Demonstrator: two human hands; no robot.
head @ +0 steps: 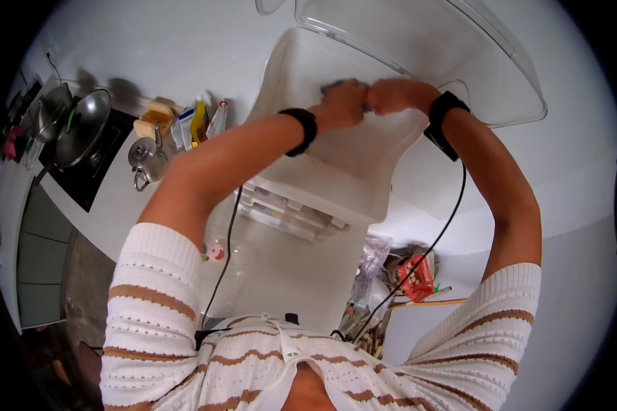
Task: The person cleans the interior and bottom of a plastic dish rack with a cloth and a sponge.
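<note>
My left hand is closed around a dark grey item, probably a cloth, blurred and mostly hidden by the fingers. Against it, fist to fist, is my right hand, and a bit of the grey item shows between the two. Both hands are over the inside of a white plastic storage bin. A clear hinged lid is swung up at the bin's far side. Black bands circle both wrists, each with a black cable running back towards my body.
Below the bin, a clear-fronted drawer unit stands on a white counter. At left are a steel kettle, upright packets, a beige holder and a lidded wok on a black cooktop. A red basket and plastic bags lie lower right.
</note>
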